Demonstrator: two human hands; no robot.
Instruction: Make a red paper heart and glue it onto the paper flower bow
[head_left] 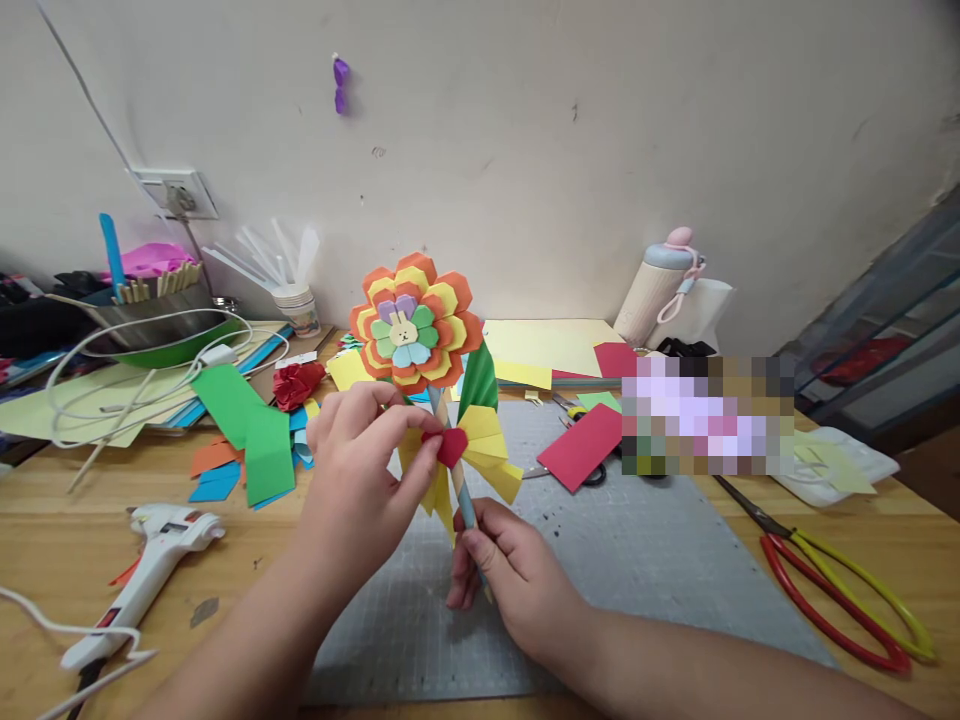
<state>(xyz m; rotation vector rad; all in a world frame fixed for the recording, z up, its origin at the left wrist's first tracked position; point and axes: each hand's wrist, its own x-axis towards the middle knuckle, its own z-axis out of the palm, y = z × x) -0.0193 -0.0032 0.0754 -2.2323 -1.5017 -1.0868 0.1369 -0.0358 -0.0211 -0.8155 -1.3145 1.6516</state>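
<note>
I hold a paper flower [415,326] upright over the grey cutting mat [622,560]. Its layered orange, yellow, green and purple petals ring a small bunny face. A green paper leaf [478,382] and a yellow paper bow [489,447] sit on its stem [459,487]. My right hand [510,580] is closed round the bottom of the stem. My left hand [360,470] pinches a small red paper heart [451,445] against the middle of the bow.
A white glue gun [154,565] with its cord lies at the left front. Red-and-yellow scissors [832,585] lie at the right. Coloured paper sheets, a green folded strip [251,430], a red card [581,445], a bottle [656,290] and a bowl [154,325] crowd the back.
</note>
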